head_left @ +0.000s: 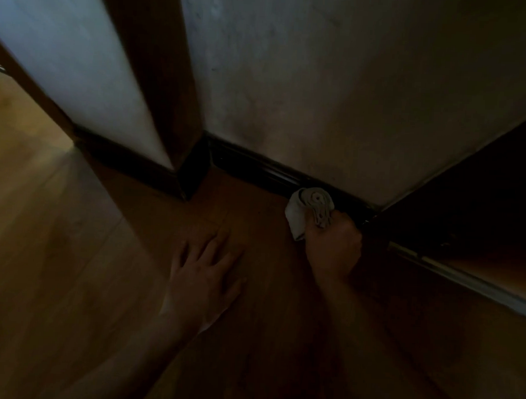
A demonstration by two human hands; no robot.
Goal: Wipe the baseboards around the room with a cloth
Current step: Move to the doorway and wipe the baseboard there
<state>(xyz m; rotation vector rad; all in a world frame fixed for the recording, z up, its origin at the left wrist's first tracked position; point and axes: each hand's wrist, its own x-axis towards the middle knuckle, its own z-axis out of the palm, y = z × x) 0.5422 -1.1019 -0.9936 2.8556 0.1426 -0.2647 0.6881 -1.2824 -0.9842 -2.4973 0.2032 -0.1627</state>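
A dark baseboard [257, 166] runs along the foot of the pale wall, from the corner post on the left down to the right. My right hand [333, 247] grips a bunched light cloth [311, 210] and holds it against the baseboard near its right end. My left hand [206, 272] lies flat on the wooden floor with its fingers spread, a little left of the cloth. The scene is dim.
A wall corner with its own dark baseboard [130, 163] juts out at the left. A dark wooden door or panel [467, 190] stands at the right, with a metal floor track [463, 280] below it. Wooden floor [72, 251] stretches to the left and front.
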